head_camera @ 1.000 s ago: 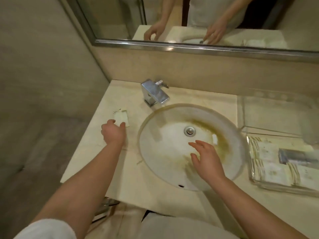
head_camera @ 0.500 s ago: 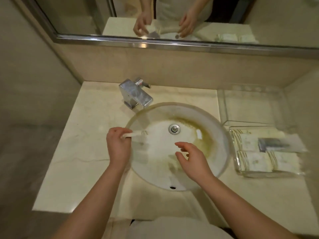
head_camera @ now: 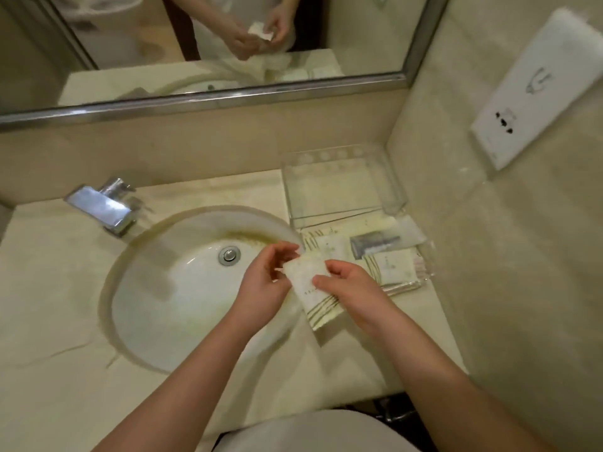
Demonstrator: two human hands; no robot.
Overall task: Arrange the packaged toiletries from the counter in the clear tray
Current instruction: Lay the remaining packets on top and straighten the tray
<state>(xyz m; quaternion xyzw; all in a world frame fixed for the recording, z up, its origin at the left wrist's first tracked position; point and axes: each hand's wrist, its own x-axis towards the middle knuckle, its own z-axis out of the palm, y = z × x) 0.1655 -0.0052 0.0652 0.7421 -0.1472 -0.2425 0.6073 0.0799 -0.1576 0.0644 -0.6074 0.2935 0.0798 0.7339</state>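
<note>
- Head view: a flat white toiletry packet point(head_camera: 308, 283) with striped lower end was held over the sink's point(head_camera: 182, 288) right rim, just left of the clear tray point(head_camera: 424, 272).
- The packet's upper left corner was pinched by the left hand point(head_camera: 264, 285), grip clenched on it.
- Its right edge was grasped by the right hand point(head_camera: 355, 288).
- Similar packets point(head_camera: 391, 265) and a grey sachet point(head_camera: 375, 244) were seen lying in the tray on the worktop point(head_camera: 58, 370).

Head view: looked steeply down from the person's head, close over the sink point(head_camera: 182, 288) and counter point(head_camera: 55, 370), facing the mirror point(head_camera: 208, 37).
</note>
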